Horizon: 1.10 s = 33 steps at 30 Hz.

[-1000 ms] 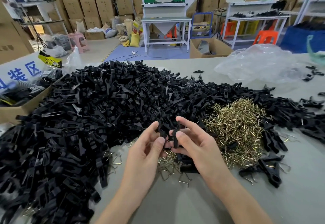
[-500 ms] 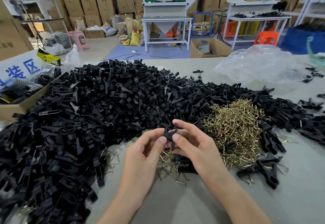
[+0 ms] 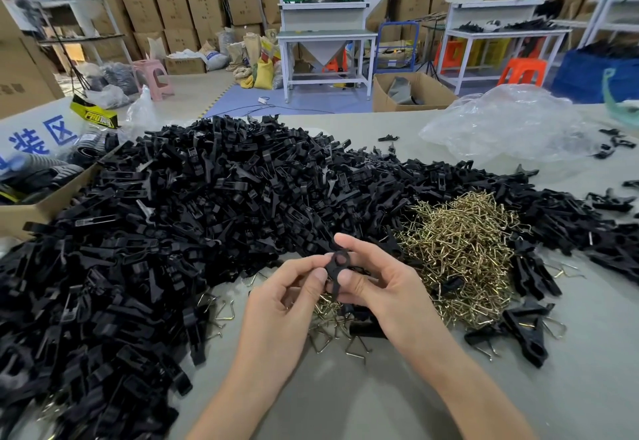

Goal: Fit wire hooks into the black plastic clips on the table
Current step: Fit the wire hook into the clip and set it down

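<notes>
Clip upright, ring end up, pinched by left hand, right hand

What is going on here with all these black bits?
A person is assembling clips at a table. The left hand and right hand together pinch one clip by the fingertips, just above the table. I cannot tell whether a hook is in it yet. A big pile of clips lies left and behind, a heap of wire hooks lies right, and a few fitted clips lie beside that heap.
</notes>
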Motion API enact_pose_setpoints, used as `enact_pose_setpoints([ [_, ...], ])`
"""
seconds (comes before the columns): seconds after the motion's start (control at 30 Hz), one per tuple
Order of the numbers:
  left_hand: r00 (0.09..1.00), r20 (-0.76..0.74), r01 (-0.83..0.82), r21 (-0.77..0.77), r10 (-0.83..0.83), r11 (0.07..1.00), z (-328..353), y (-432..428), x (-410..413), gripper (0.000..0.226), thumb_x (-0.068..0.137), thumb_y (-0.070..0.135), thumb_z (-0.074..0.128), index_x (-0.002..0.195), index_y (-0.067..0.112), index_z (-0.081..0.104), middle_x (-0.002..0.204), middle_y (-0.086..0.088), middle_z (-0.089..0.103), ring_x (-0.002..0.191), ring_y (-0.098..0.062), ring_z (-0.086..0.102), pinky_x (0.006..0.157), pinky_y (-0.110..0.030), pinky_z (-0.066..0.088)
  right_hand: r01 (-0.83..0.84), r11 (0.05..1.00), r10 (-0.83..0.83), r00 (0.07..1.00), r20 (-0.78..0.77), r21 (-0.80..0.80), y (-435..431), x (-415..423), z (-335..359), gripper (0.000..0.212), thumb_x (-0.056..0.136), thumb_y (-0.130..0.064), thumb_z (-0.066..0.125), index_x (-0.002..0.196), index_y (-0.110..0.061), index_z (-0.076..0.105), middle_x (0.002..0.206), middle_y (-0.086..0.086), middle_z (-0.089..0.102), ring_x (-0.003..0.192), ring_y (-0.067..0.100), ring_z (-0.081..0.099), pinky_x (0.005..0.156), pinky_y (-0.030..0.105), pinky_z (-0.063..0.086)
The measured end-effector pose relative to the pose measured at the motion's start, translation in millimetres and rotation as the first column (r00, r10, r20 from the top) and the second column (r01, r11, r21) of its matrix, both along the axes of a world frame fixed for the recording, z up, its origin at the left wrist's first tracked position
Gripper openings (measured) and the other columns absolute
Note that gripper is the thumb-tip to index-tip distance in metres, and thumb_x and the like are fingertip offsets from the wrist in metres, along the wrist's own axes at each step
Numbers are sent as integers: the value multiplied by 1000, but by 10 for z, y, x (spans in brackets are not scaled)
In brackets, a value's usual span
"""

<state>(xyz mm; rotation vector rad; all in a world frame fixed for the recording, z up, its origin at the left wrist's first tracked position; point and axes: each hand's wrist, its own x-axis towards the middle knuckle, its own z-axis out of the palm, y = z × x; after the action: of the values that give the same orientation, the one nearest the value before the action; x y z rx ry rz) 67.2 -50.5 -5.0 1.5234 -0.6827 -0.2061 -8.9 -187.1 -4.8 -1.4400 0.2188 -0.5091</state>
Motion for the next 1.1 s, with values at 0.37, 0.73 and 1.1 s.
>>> enact_pose_setpoints([
  [0.37,802,542,-129,567,-250,814,-40,200,175,49,94,65,39,135,40,49,129,31,44,125,9,36,104,-17,29,135,982,-148,985,93,131,-145,-29,34,28,81,-22,68,109,-20,69,106,3,75,95,17,71,77,25,59],
  [0.73,688,698,-282,512,-201,811,-142,150,264,12,95,34,60,99,32,71,92,21,63,91,-7,62,88,-21,33,212,964,-225,972,70,158,-170,-18,-6,31,80,-27,69,110,-24,69,103,-2,75,82,13,70,71,25,58],
  [1.1,847,531,-260,383,20,886,-79,120,217,28,100,23,50,120,27,70,104,20,54,83,-5,58,71,-17,43,171,973,-181,982,50,156,-148,-21,5,23,80,-28,70,102,-33,74,88,-7,71,83,13,71,73,24,58],
])
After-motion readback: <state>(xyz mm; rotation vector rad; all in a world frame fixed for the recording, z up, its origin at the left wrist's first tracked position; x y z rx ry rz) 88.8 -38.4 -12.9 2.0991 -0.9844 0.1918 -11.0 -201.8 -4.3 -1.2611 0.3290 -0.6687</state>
